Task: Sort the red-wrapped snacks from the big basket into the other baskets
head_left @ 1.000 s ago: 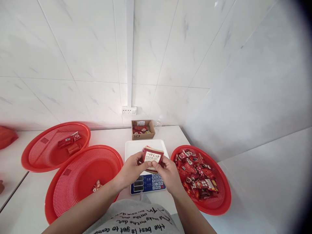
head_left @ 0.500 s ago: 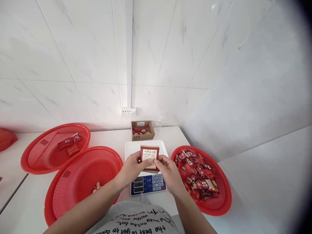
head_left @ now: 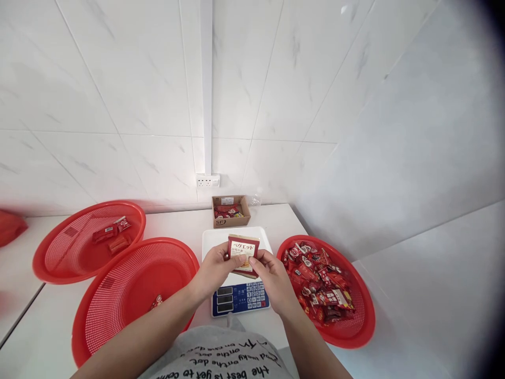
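Note:
Both hands hold one small red and white snack packet (head_left: pixel 243 251) upright above the white scale (head_left: pixel 215 239). My left hand (head_left: pixel 215 271) pinches its left edge and my right hand (head_left: pixel 272 279) pinches its right edge, fingers closed on it. The scale's blue keypad (head_left: pixel 240 298) shows below my hands. A red basket (head_left: pixel 357 326) at the right is filled with several red snack packets (head_left: pixel 319 284).
Two more red baskets lie at the left: the near one (head_left: pixel 118 295) holds one packet (head_left: pixel 156 302), the far one (head_left: pixel 59 252) holds a few. A small cardboard box (head_left: pixel 231 210) of packets stands by the tiled wall under a socket (head_left: pixel 208 180).
The packet was turned from tilted to upright between my hands and stays over the scale. The view shifted slightly.

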`<state>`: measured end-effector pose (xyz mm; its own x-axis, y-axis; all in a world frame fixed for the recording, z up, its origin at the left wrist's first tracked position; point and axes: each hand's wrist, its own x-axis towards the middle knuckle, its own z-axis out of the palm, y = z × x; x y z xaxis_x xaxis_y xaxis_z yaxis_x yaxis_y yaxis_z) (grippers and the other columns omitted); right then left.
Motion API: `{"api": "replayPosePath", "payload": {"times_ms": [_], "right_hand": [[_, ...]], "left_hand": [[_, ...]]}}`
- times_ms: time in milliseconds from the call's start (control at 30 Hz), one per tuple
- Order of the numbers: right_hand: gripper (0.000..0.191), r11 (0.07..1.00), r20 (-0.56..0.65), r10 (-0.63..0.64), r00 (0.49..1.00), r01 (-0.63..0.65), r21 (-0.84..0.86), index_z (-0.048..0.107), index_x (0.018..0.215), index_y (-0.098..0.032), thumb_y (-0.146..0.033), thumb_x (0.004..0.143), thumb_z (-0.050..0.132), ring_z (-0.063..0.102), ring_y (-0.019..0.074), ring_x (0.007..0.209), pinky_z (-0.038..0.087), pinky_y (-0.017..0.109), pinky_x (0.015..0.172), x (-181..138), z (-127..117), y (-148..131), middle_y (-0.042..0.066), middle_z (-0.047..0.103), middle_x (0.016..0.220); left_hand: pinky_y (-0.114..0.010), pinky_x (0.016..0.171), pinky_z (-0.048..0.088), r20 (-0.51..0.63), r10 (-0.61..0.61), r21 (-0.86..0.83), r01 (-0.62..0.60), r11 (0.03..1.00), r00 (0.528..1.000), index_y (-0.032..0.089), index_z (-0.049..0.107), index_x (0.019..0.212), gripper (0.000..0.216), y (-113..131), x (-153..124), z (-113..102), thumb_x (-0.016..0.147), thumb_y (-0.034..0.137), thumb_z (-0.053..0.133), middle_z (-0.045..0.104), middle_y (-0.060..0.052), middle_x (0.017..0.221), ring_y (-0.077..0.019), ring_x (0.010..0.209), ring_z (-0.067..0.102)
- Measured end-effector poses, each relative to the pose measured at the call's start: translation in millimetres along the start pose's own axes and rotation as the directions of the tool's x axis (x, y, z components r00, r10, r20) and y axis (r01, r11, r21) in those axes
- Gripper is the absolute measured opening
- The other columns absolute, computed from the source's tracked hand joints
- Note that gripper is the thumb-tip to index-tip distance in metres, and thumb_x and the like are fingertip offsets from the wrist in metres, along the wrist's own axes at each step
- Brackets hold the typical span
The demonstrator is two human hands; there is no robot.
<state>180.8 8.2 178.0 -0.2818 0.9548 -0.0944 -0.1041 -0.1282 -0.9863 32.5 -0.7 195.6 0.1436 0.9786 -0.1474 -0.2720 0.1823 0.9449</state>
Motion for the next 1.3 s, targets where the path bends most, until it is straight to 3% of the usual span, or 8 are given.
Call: {"api": "replayPosePath", "payload": {"times_ms": [267,433,600,900,1133,1300], "right_hand": [[0.023,0.998,-0.046,-0.02,0.999,0.017,-0.054,0.064,0.081,-0.021,-0.044,0.077,0.063,0.057,0.0173,0.072,0.049,0.032,0.074,4.6,8.1,14.3,0.001,0.063,0.075],[0.024,1.0,-0.066,0.007,0.998,-0.006,0.004,0.062,0.088,-0.021,-0.043,0.08,0.061,0.061,0.0196,0.081,0.048,0.035,0.082,-1.6,11.4,22.7,0.003,0.067,0.086],[0.029,1.0,-0.114,0.011,0.993,-0.014,-0.023,0.062,0.085,-0.02,-0.049,0.077,0.062,0.062,0.022,0.084,0.048,0.036,0.08,-12.5,19.3,25.5,0.004,0.069,0.087],[0.033,0.999,-0.297,-0.008,0.955,-0.002,-0.033,0.058,0.071,-0.021,-0.052,0.07,0.067,0.058,0.0187,0.066,0.047,0.032,0.066,-32.3,37.7,45.9,0.001,0.064,0.069],[0.034,0.99,-0.3,-0.007,0.954,-0.035,-0.134,0.057,0.069,-0.02,-0.053,0.072,0.064,0.056,0.017,0.063,0.045,0.029,0.062,-32.7,19.6,52.8,0.0,0.062,0.066],[0.034,0.978,-0.147,-0.011,0.989,-0.02,-0.207,0.061,0.094,-0.018,-0.049,0.082,0.054,0.061,0.02,0.08,0.048,0.033,0.074,-19.1,-5.7,48.5,0.005,0.068,0.088]], "left_hand": [[-0.04,0.085,0.049,-0.018,-0.062,-0.039,0.061,0.997,0.998,0.013,0.068,0.096,0.041,-11.9,7.0,-8.9,0.066,0.04,0.074,0.074,-0.008,0.09,-0.0266,0.089,0.066],[-0.042,0.089,0.047,0.033,-0.059,0.023,0.058,0.998,0.998,0.013,0.067,0.101,0.043,-16.0,2.3,-14.8,0.069,0.041,0.072,0.073,-0.009,0.097,-0.0278,0.096,0.065],[-0.04,0.091,0.046,0.06,-0.053,0.059,0.05,0.997,0.997,0.016,0.066,0.103,0.042,-16.0,-7.2,-20.8,0.07,0.04,0.072,0.072,-0.007,0.1,-0.0261,0.098,0.064],[-0.038,0.089,0.046,0.102,-0.107,0.161,0.09,0.983,0.989,0.016,0.063,0.106,0.044,-32.8,-23.0,-34.5,0.073,0.045,0.068,0.07,-0.009,0.104,-0.0245,0.096,0.062],[-0.038,0.086,0.047,0.115,-0.094,0.125,0.079,0.989,0.989,0.015,0.064,0.104,0.043,-45.4,-9.8,-28.7,0.073,0.044,0.067,0.071,-0.008,0.098,-0.0227,0.089,0.063],[-0.036,0.083,0.047,0.149,-0.203,0.083,0.192,0.978,0.968,0.013,0.066,0.096,0.041,-45.9,5.3,-19.0,0.069,0.044,0.071,0.072,-0.007,0.092,-0.0219,0.085,0.064]]}}
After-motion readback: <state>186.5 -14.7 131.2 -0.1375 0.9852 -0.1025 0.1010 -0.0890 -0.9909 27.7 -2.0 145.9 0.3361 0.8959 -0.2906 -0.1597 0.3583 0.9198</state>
